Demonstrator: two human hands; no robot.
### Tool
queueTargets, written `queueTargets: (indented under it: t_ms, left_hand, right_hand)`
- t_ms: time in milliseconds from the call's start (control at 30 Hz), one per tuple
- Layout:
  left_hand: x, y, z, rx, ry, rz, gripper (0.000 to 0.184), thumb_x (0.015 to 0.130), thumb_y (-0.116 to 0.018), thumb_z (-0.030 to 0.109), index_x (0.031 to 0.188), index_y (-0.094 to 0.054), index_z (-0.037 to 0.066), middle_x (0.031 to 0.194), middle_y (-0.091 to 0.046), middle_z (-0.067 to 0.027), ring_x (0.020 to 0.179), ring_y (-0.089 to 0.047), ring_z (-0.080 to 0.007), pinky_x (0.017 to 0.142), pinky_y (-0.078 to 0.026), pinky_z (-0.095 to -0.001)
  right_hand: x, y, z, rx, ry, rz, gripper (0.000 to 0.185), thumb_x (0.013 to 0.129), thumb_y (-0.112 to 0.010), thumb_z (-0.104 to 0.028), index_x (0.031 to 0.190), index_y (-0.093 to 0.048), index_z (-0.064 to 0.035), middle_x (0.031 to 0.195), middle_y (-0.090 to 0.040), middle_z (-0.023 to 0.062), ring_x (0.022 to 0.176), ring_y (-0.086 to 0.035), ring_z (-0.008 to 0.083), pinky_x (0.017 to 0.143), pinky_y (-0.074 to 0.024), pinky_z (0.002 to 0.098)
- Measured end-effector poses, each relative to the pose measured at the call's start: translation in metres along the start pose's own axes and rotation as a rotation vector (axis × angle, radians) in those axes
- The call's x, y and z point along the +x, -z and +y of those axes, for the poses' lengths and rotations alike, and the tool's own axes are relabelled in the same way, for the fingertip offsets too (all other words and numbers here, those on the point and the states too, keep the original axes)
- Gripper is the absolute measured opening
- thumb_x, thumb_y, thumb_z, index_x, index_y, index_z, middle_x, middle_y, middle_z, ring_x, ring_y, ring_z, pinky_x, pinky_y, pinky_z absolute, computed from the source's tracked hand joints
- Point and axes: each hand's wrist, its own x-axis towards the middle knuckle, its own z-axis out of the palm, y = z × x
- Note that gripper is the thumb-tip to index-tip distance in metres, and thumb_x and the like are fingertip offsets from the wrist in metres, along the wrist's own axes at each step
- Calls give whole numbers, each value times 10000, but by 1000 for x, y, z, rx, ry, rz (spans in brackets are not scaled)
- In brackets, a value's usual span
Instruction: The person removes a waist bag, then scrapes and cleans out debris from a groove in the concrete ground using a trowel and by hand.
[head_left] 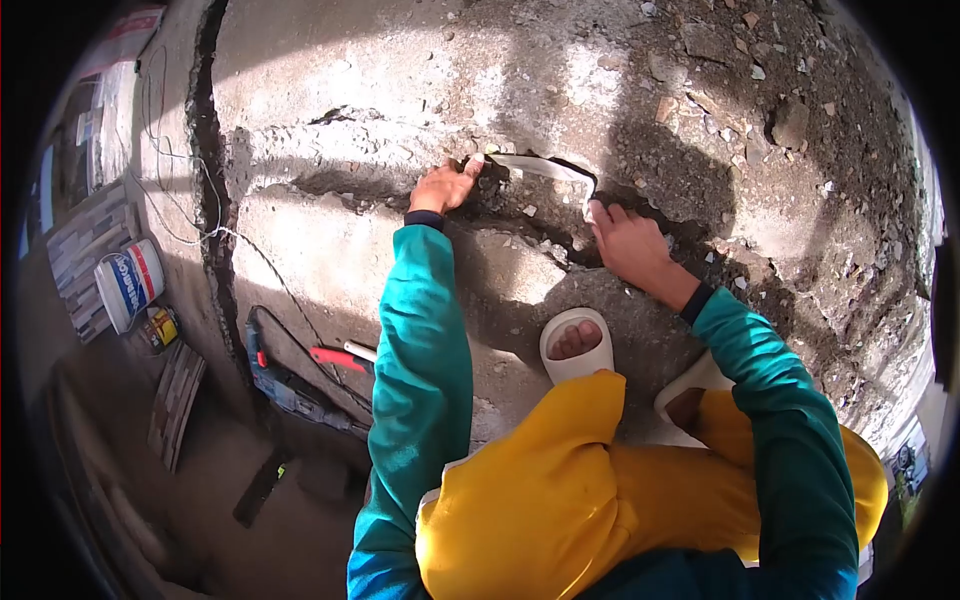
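A pale, bent strip (545,168) lies over a broken groove (530,210) in the concrete; its exact kind is unclear. My left hand (445,187) is at the strip's left end, thumb and fingers closed about the groove's edge. At the other end, where the strip bends down, my right hand (632,245) pinches it between thumb and fingers. Part of the left fingers is hidden in the shadowed groove. Loose chips and soil surround both hands.
A blue power tool (290,395), a red-handled tool (340,358) and a grey cable (265,255) lie at the left. Beyond a long crack (208,150) stand a white bucket (130,285) and plank-patterned pieces (90,250). Stones (790,122) litter the upper right. My sandalled foot (577,340) is close below.
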Motion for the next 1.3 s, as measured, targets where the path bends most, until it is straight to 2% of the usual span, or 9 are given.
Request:
queueTargets:
  t_ms: [133,433,567,667,733,833,967,1067,1300]
  left_hand:
    - [22,-11,-19,-1,-8,-41,915,910,-207,696,1440,-263,-49,1405,-405,-269,1329,-364,-401,1107,-297,-415]
    - [21,-15,1,-177,162,-120,989,869,-176,760,1494,-90,-2,1540,-156,-235,1410,-204,-404,1149,-212,-449]
    - [70,-55,-24,177,-152,-344,957,873,-146,757,1493,-156,29,1538,-151,-238,1399,-232,-403,1151,-220,-433]
    - [-2,-2,49,121,42,-344,972,859,-186,775,1456,-290,14,1496,-286,-233,1405,-251,-360,1148,-223,-411]
    - [27,-32,37,13,147,-194,900,849,-386,734,1372,-448,4,1446,-390,-217,1350,-371,-343,1113,-303,-394]
    - [13,-38,46,38,46,-73,779,744,-715,512,1267,-513,-29,1227,-596,-220,1144,-583,-336,958,-478,-375]
    - [0,-63,51,78,-17,240,594,711,-754,418,1077,-558,-7,1038,-647,-199,1016,-630,-331,897,-506,-400]
    - [-11,-67,54,-34,-56,329,488,690,-791,365,950,-602,-1,971,-651,-211,910,-644,-377,798,-530,-436]
    - [-56,-51,72,13,-131,644,171,744,-669,118,861,-592,21,842,-626,-202,777,-654,-365,710,-544,-431]
  right_hand:
    - [1,-14,0,-133,-117,-55,330,963,-462,-248,1172,-515,1,790,-612,169,679,-650,345,651,-533,460]
    - [18,2,16,223,-81,-260,356,964,-419,-292,1082,-552,17,941,-625,286,939,-613,438,839,-472,538]
    - [3,-2,13,312,-144,-267,359,963,-429,-298,990,-584,25,945,-622,291,952,-602,454,831,-472,534]
    - [29,-23,22,420,-95,-280,389,949,-467,-329,911,-601,35,911,-628,293,917,-620,432,809,-480,513]
    - [35,-29,38,464,-60,-149,429,934,-499,-357,821,-593,46,833,-632,276,832,-630,425,757,-476,494]
    - [38,-12,42,676,-162,-421,419,959,-494,-334,823,-524,60,608,-556,178,598,-580,345,648,-462,440]
    - [32,-41,43,449,76,26,394,960,-483,-328,815,-523,36,583,-545,182,640,-606,368,669,-462,464]
    - [28,-6,35,347,85,-139,388,941,-492,-307,836,-554,61,749,-618,243,752,-620,423,716,-472,475]
    - [4,58,12,709,-62,-414,288,965,-486,-236,772,-514,-23,556,-495,44,430,-533,128,425,-412,301]
